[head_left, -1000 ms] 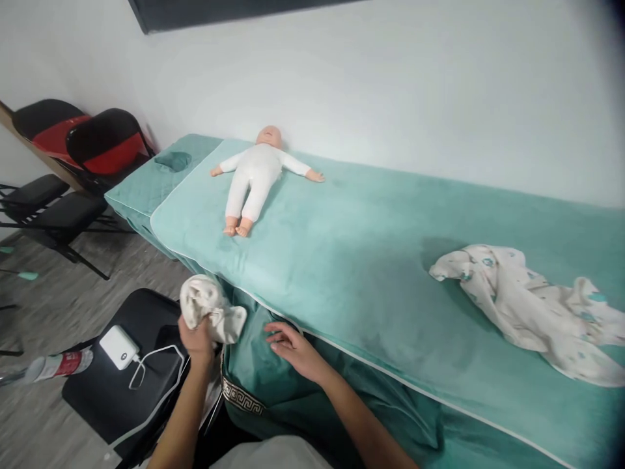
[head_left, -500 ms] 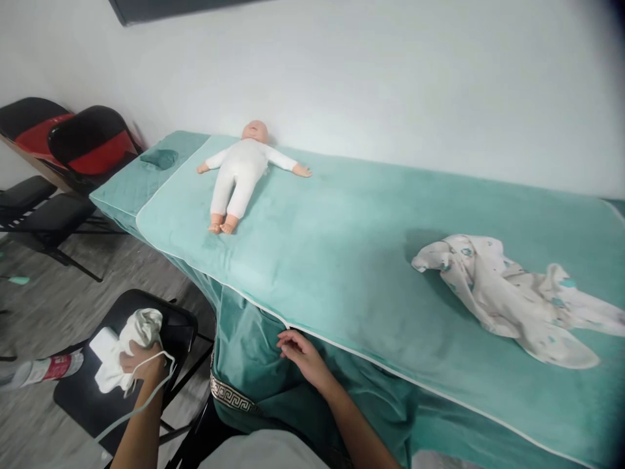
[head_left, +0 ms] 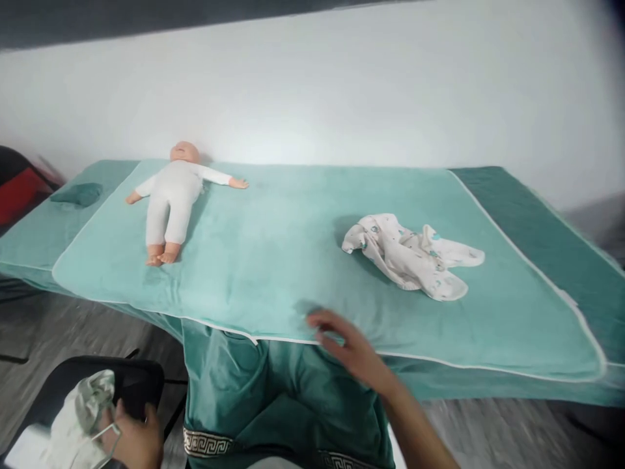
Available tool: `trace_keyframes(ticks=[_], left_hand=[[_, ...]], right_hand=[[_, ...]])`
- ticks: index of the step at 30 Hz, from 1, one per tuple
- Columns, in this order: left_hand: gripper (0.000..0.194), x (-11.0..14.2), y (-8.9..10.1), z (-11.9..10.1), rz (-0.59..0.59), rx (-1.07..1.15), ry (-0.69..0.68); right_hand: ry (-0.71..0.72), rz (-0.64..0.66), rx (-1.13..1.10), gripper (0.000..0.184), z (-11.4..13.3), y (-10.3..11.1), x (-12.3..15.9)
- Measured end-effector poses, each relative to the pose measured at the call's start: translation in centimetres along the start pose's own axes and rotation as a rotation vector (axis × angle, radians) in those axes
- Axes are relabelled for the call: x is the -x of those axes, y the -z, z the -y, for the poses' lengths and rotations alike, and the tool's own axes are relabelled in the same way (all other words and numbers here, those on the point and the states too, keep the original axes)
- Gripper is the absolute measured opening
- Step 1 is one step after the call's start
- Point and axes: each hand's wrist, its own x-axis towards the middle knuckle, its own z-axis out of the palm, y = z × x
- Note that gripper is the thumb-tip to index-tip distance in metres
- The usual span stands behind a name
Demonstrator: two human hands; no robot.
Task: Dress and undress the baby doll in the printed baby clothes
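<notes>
A baby doll (head_left: 172,198) in a white body lies on its back at the left of the green-covered bed (head_left: 273,260), arms spread and feet toward me. On the bed's right half is a crumpled white baby garment (head_left: 405,254) with small teal prints. My right hand (head_left: 349,348) is over the bed's near edge, empty, with fingers loosely bent and apart. At lower left, my left hand (head_left: 134,433) is beside a bunched whitish cloth (head_left: 81,417) on a black chair, its fingers apart. A thin pale cord (head_left: 110,438) runs by the left hand.
The black chair (head_left: 141,368) stands close to the bed's near left side, with a white object (head_left: 27,446) partly in view on it. A red and black chair (head_left: 22,195) is at far left. The white wall (head_left: 303,104) runs behind the bed.
My view has turned right. My left hand has come off the bunched cloth, fingers spreading. My right hand has moved from the bed's edge to over its surface.
</notes>
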Motion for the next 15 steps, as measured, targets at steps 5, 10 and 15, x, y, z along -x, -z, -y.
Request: trace_keyframes(ticks=[5, 10, 15], left_hand=[[0.054, 0.8, -1.8, -9.8, 0.178, 0.332, -0.261], [0.028, 2.4, -0.8, -18.0, 0.906, 0.572, -0.543], [0.047, 9.0, -0.7, -21.9, 1.692, 0.467, -0.85]], right_hand=[[0.124, -0.575, 0.595, 0.03, 0.8, 9.4, -1.4], [0.131, -0.607, 0.958, 0.039, 1.5, 13.0, -2.6], [-0.049, -0.664, 1.116, 0.041, 0.7, 14.0, -3.2]])
